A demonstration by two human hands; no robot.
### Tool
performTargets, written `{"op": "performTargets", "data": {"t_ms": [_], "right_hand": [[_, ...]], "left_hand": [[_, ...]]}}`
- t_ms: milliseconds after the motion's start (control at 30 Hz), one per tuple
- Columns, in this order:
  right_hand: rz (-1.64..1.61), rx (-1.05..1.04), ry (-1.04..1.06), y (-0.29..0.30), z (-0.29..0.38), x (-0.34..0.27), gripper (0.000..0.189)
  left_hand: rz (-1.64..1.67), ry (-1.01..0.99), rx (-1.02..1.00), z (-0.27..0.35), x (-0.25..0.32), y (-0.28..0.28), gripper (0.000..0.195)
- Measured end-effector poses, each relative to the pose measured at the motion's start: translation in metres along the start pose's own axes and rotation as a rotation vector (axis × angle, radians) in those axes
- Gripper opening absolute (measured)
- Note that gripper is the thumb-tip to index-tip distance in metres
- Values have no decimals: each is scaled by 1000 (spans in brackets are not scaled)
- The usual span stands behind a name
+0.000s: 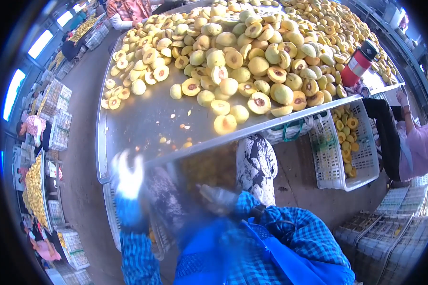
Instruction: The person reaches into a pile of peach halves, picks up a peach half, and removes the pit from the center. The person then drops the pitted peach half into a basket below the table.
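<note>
My left hand (128, 172), gloved and washed out by bright light, is raised at the near left corner of the metal table (142, 117); its fingers look spread, with nothing seen in them. My right hand (215, 197), in a greyish glove, is over my lap below the table edge; blur hides whether it holds something. Halved yellow stone fruit (224, 124), peach-like, some with pits showing, lie piled on the table. Small fruit scraps (184, 127) are scattered on its bare metal. A blurred brownish-yellow mass lies between my legs, under the table edge.
A red flask with a black lid (358, 64) stands at the table's right. Below it, a white plastic crate (363, 178) holds fruit halves beside a seated person in pink (419, 149). Another crate (112, 217) is at my left. Stacked crates (388, 235) stand lower right.
</note>
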State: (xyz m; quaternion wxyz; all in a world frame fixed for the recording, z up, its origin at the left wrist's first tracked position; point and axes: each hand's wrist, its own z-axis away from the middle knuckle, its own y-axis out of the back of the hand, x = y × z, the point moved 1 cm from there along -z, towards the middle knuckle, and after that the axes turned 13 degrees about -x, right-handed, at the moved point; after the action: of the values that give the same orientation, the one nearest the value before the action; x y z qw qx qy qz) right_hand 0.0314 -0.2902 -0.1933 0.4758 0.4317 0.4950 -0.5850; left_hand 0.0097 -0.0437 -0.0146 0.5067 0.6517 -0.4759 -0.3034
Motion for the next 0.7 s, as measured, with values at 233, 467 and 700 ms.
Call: {"op": "performTargets", "data": {"t_ms": [233,467,700], "right_hand": [[-695,119,-63,13,24,-43,37],[-421,321,-51,10,4,4,29],[-146,661,193,19,49,-107,25]], "left_hand": [[78,-393,-920,-99,185,-56,57],[1044,-133,-738,-81,187,-139,33],[2177,554,-629,-52,140,-50,51]]}}
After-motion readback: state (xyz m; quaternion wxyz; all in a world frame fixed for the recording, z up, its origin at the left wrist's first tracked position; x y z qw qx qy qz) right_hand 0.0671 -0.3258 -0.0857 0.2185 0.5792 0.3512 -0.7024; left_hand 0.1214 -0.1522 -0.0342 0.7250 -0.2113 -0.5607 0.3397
